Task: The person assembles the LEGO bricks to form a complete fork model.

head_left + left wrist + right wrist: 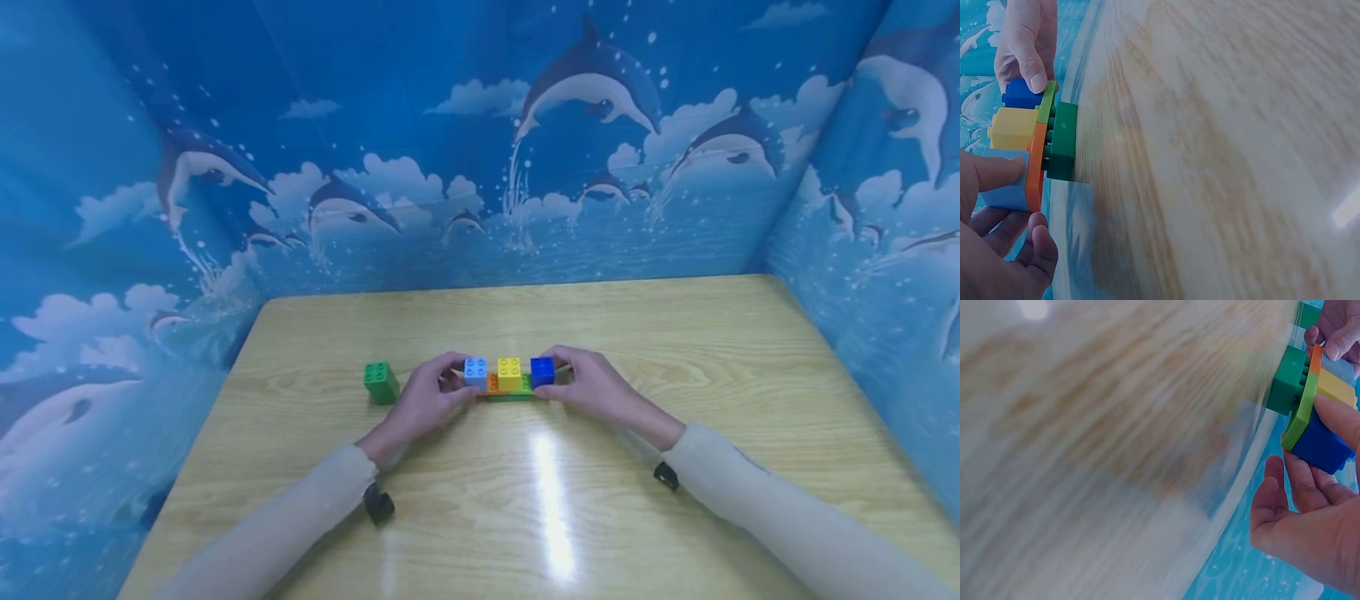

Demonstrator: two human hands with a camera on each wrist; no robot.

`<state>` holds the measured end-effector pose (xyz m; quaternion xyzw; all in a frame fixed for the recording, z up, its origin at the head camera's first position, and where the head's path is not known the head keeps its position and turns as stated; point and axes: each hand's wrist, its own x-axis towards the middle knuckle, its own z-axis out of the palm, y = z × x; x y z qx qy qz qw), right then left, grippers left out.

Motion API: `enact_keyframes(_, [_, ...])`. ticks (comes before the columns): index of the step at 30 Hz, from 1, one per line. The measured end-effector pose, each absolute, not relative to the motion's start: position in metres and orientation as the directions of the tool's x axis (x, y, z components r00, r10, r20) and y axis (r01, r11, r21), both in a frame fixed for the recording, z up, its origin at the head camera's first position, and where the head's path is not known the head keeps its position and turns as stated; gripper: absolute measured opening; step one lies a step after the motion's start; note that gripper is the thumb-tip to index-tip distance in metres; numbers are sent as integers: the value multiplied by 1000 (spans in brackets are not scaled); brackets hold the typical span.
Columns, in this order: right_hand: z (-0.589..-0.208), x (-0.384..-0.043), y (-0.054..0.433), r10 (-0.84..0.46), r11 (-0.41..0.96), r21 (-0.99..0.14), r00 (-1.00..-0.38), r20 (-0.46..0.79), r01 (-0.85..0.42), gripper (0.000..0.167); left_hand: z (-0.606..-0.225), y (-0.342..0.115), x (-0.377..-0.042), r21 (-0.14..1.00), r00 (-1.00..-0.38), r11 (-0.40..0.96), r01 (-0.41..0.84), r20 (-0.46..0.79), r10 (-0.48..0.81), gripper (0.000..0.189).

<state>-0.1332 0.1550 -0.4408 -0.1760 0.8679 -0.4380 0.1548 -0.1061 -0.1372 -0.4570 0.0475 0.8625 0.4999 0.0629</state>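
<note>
My left hand (423,396) pinches a light blue toy brick (476,372) at the left end of a small row. At the right end, my right hand (596,387) pinches a dark blue brick (542,372) between thumb and fingers. A yellow brick (509,375) stands between those two. All three sit on an orange plate (1036,165) and a lime green plate (1300,412), laid end to end. Under the plates is a dark green brick (1063,140) on the table, and its studs show in the narrow gap beneath them.
A separate upright green brick (382,383) stands on the wooden table (300,333), just left of my left hand. Blue curtains (450,167) printed with dolphins rise behind the table and along its sides. A bright reflection lies on the tabletop in front of the row.
</note>
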Motion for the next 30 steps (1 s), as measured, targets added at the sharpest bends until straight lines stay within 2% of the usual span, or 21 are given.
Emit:
enact_keyframes(9, [-444,-132,158,-459,558,-802,-885,-82,-215,42,-460,-135,-102,830,-986,548,104,14,166,41])
enact_keyframes(17, [-432,-134,144,-515,540,-781,-857,-10,-315,56,-458,-136,-100,812,-988,574,107,21,154,42])
enact_keyframes(22, [-430,-138,133,-535,479,-813,-844,28,-331,47,-458,-137,-101,812,-988,575,105,17,156,41])
enact_keyframes(30, [-433,-135,128,-494,490,-831,-869,-15,-263,37,-458,-135,-100,814,-985,569,116,23,169,41])
